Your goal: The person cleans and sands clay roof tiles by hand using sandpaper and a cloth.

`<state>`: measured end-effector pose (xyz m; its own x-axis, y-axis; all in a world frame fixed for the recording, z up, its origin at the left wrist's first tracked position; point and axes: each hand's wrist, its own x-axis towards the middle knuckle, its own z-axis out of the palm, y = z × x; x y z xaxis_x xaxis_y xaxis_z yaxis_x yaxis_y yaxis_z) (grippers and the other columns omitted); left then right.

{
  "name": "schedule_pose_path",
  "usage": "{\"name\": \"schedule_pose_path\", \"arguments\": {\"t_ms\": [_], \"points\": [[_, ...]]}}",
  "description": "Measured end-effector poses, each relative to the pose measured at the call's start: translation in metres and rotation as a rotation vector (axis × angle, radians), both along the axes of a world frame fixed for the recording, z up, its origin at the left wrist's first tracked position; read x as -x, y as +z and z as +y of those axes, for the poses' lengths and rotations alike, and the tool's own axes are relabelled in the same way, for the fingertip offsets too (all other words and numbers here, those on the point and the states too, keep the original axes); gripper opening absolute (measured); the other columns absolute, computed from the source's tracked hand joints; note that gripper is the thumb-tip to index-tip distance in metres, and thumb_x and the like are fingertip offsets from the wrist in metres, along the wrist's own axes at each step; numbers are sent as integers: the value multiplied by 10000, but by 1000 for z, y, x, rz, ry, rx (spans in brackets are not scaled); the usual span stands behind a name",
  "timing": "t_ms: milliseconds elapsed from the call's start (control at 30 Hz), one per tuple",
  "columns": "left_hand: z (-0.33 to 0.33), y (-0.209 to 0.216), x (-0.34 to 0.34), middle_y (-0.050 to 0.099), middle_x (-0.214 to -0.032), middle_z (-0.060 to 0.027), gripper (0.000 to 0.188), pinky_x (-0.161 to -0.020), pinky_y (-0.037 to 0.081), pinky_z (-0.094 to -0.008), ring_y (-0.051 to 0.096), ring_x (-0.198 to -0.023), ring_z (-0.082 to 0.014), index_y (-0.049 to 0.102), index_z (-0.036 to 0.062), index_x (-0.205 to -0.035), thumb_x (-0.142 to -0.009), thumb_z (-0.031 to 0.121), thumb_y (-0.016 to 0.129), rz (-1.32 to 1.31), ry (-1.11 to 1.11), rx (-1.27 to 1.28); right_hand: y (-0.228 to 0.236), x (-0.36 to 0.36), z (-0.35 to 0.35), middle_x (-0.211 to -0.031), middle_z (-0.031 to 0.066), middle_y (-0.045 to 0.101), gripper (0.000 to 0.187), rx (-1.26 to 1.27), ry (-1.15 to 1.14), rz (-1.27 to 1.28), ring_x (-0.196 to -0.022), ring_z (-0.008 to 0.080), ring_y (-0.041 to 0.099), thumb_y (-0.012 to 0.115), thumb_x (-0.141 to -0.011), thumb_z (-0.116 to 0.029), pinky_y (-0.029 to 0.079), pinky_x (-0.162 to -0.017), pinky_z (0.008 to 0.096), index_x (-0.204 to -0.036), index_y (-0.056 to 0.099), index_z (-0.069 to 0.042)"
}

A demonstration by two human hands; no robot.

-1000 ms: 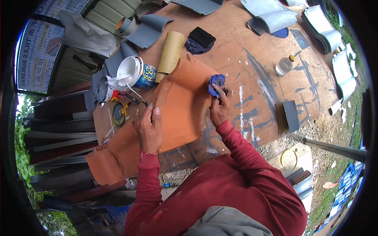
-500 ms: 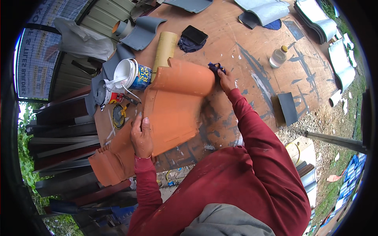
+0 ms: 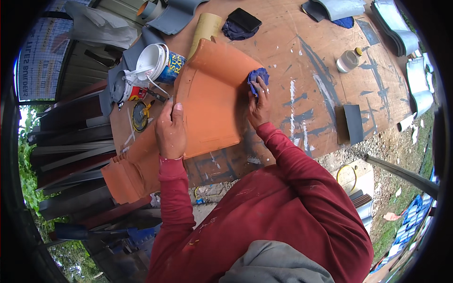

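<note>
The right hand [image 3: 258, 106] covers part of the blue cloth [image 3: 257, 75]. The left hand [image 3: 171, 132] hides some of the orange tile [image 3: 212, 94]. Grey tiles [image 3: 394, 23] at the bench's far corner are cut off.

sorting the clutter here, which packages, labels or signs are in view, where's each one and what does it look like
Paint bucket: back left of the table, white, on its side, blue and yellow label.
Small can: just left of the bucket, red and white label.
Plastic bottle: back right of the table, clear, yellow cap.
Banner: far left, behind wire mesh, pale with dark print.
</note>
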<state>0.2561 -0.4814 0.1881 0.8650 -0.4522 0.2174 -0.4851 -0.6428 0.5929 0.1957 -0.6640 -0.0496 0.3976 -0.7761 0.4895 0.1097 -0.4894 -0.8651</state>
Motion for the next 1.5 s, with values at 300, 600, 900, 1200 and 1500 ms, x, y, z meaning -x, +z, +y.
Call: {"name": "schedule_pose_path", "arguments": {"t_ms": [300,600,900,1200,1500], "points": [[-2,1,-6,682,-966,-202,364,-847,495,-390,661,-905,-324,634,-46,-1156,-1062,275,491,-86,-18,-33,-10,44,65,-1276,288,595,593,-362,389,799,-1160,477,598,654,-812,-195,507,-946,507,-1362,513,-23],[-11,-7,-6,681,-987,-171,386,-853,487,-367,628,-890,-246,633,-48,-1166,-1065,300,500,16,-99,73,31,89,84,-1056,282,654,398,-459,445,454,-1000,460,642,599,-783,-64,514,-885,498,-1170,631,22],[3,-8,-16,671,-971,-121,400,-852,482,-349,598,-898,-186,635,-45,-1156,-1066,326,516,30,-106,83,106,77,107,-1198,270,598,440,-78,698,-42,-1075,467,612,612,-772,-30,521,-924,488,-1211,627,-30],[40,-13,-26,695,-1052,-206,486,-888,499,-368,669,-993,-285,617,-30,-1247,-994,385,630,27,12,-20,-10,45,51,-1046,324,668,478,-275,501,554,-985,501,647,585,-780,-94,521,-867,517,-1247,618,2],[50,-8,1,645,-1287,-271,590,-1015,488,-386,642,-1191,-346,548,-82,-1364,-890,228,714,123,124,33,6,100,-27,-756,224,685,246,-27,1094,890,-726,270,689,643,-723,-104,519,-694,430,-905,687,55]]}}
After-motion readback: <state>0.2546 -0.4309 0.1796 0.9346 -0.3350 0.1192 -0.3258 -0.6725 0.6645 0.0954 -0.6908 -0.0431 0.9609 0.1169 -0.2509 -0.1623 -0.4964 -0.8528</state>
